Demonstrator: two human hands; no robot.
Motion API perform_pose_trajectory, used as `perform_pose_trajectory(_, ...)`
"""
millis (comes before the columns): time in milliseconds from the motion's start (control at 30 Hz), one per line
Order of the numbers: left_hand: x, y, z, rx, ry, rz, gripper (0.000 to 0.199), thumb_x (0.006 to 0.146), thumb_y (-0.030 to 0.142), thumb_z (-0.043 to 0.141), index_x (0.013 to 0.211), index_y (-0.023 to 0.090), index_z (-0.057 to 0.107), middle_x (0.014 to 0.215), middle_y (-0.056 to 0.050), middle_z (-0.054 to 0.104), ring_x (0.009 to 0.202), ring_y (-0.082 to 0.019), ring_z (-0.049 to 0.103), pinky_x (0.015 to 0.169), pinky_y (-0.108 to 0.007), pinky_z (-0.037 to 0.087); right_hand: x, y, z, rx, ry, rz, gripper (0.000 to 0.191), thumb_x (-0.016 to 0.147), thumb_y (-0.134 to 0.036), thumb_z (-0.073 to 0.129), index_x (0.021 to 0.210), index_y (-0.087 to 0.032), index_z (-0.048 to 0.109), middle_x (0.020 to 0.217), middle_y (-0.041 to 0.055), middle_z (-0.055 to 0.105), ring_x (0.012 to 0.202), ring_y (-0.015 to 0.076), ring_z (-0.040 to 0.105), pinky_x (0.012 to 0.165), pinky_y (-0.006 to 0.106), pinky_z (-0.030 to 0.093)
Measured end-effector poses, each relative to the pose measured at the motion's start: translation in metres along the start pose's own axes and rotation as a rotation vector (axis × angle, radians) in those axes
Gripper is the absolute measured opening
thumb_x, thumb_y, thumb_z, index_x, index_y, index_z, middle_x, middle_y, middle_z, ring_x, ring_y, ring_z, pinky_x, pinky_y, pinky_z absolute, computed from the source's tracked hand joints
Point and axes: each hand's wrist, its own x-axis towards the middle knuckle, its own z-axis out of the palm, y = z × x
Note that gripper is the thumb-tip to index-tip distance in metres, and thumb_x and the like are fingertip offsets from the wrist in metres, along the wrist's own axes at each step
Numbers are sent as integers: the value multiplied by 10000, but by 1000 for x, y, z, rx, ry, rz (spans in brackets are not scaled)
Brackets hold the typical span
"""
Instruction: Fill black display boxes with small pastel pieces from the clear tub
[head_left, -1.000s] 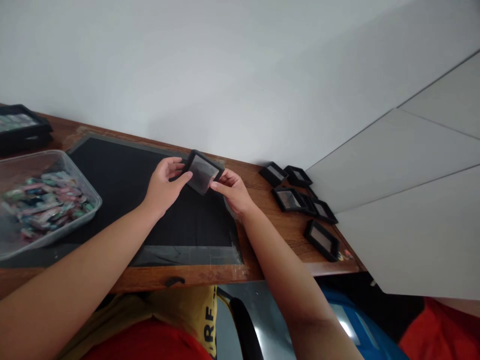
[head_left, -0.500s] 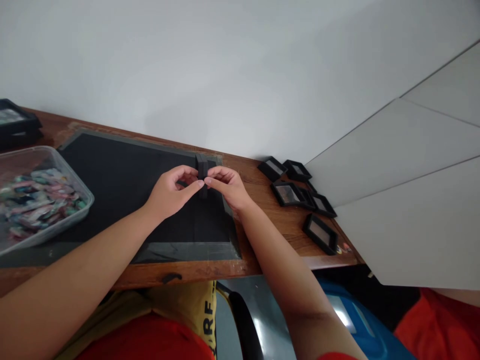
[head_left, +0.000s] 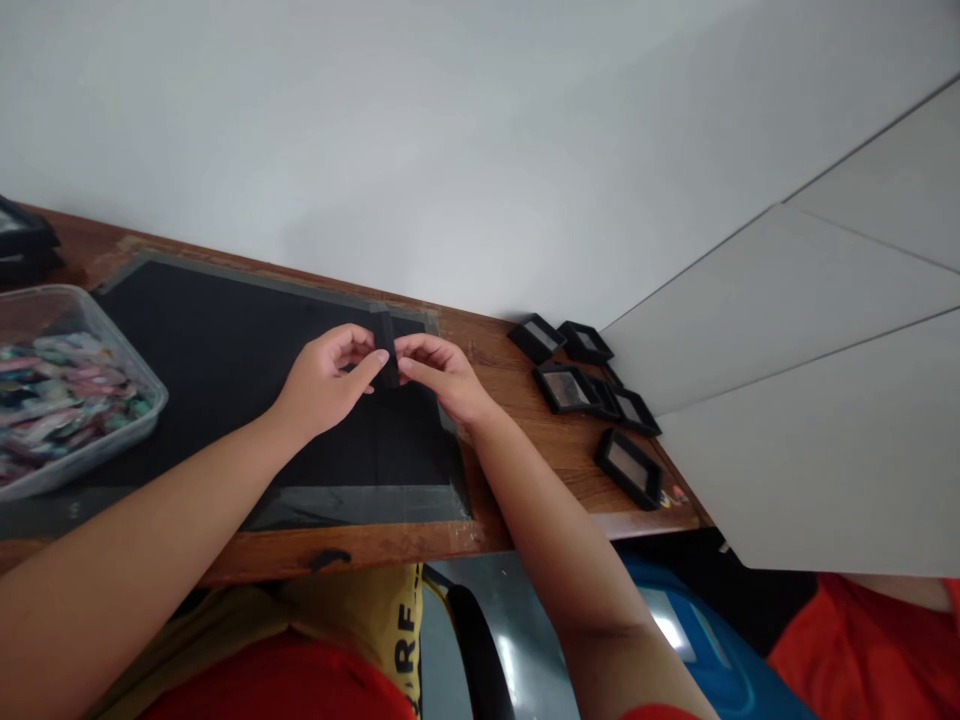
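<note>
The worktop is brown wood with a visible grain and scuffed edges, and a flat, matte black mat lies on it, bordered by dull grey tape. Over the right part of the mat is a slim black box, straight-sided, seen nearly edge-on; whether its lower end touches the mat is hard to tell.

Both forearms reach forward and converge on it. The left hand grips the box from its left side, thumb laid on the near edge and fingers curled. The right hand closes in from the other side, thumb and bent fingers at the box, its thumb tip just beside the left one.

At the left, a clear plastic tub with rounded corners holds a loose heap of small, shiny wrapped pieces in pink, green, white and dark tones. Behind it sit stacked black boxes, partly cut off. To the right, several black window boxes with greyish panes lie grouped on the bare wood.
</note>
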Motion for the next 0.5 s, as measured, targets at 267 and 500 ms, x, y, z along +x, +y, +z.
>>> perform_pose_trajectory(267, 2, 0, 2, -149, -44, -19, 263, 847, 388, 753, 952, 182, 628, 919, -16, 672, 795, -136, 711, 624, -230, 668, 0, 3, -1, -67, 1, -25, 324, 783, -317, 888, 1088, -250, 805, 934, -14, 735, 856, 110, 645, 782, 254, 539)
perform_pose_trajectory(500, 3, 1, 1, -210, -131, -87, 301, 796, 393, 791, 888, 190, 589, 863, 7, 641, 800, -126, 679, 665, -248, 669, -2, -6, 2, -101, 16, 11, 308, 768, -370, 892, 1020, -222, 791, 875, -13, 725, 726, 95, 605, 616, 221, 493)
